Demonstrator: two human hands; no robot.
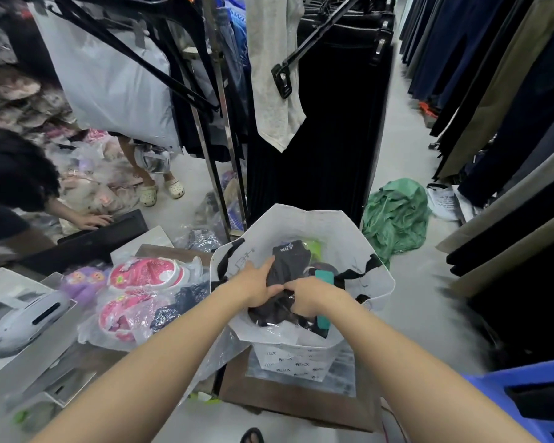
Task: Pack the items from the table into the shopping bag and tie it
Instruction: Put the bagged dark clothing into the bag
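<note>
One blue plastic stool (525, 398), nearest, right of the white shopping bag (333, 225). One brown carton (285, 401), under the bag, which stands open on it. Two bare hands, both inside the bag's mouth. Left hand (256, 282): fingers curled round a black folded garment (287, 266) in clear wrap, lying in the bag. Right hand (311, 297): fingers bent down, gripping the near end of the same garment. One teal item (324, 278), in the bag, touching the right hand. One pair of pink children's clogs (146, 273) in clear plastic, lying left of the bag; one purple item (80, 281), further left. One green cloth (397, 215), crumpled on the floor beyond the bag, to its right. Black pleated garments (327, 139), hanging behind the bag.
</note>
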